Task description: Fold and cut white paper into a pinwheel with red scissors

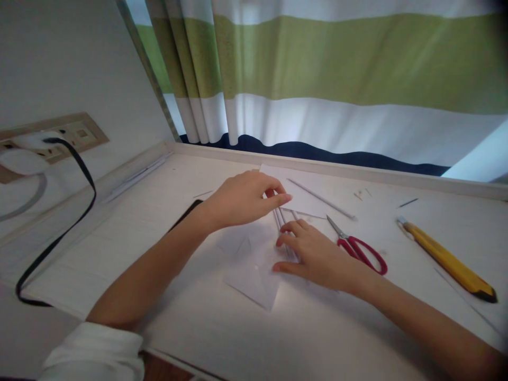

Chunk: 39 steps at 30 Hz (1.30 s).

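Several thin white paper tubes (279,216) lie side by side on the white tabletop between my hands. My left hand (248,198) is at their far ends, fingers curled and thumb bent in around them; part of its grip is hidden. Over the near part of the tubes rests my right hand (311,254), fingers apart and thumb stretched out to the left. A single longer paper tube (321,199) lies across a white sheet of paper (304,188) beyond my hands. Closer to me is a folded piece of white paper (256,283).
Red-handled scissors (357,248) lie open-bladed beside my right hand. A yellow utility knife (448,259) and a thin dark stick (408,202) are further right. A dark flat object (184,216) sits partly under my left forearm. A black cable (89,180) hangs from the wall socket (81,133).
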Each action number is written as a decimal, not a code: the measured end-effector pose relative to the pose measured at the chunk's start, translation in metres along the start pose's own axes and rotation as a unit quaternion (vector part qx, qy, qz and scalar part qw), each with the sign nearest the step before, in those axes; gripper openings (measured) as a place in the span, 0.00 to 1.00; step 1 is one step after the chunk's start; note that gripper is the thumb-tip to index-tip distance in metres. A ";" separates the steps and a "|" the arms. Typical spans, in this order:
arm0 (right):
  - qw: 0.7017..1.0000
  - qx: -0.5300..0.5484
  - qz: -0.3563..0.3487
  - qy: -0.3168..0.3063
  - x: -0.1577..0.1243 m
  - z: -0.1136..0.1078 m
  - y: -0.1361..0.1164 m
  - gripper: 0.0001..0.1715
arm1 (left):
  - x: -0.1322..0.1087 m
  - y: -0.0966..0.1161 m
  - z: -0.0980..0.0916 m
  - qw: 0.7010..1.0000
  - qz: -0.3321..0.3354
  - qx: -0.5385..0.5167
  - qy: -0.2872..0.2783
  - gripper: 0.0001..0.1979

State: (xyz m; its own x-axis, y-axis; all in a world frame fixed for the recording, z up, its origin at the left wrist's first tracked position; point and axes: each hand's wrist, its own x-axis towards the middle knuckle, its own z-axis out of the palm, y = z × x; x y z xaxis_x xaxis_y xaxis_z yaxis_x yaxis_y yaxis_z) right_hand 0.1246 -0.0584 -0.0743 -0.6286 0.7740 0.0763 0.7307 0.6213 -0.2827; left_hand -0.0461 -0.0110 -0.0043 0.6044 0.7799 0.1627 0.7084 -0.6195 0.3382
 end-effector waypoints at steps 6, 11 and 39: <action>1.000 0.003 0.014 0.008 -0.014 0.018 -0.005 0.08 | -0.013 0.000 0.019 1.000 -0.002 -0.017 -0.016 0.16; 0.999 0.004 0.032 0.014 -0.021 0.015 -0.013 0.20 | -0.010 -0.003 0.024 0.999 -0.011 -0.047 0.015 0.15; 0.996 -0.059 0.064 0.023 -0.031 0.025 -0.022 0.21 | -0.003 0.041 0.021 0.973 0.008 -0.228 0.024 0.12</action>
State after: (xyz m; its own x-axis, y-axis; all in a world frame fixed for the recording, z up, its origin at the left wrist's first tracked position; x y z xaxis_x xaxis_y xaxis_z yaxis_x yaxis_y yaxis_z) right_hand 0.1215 -0.0993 -0.0942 -0.5176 0.8508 0.0909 0.8319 0.5253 -0.1791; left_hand -0.0112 -0.0403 -0.0101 0.5877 0.7812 0.2107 0.4569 -0.5353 0.7104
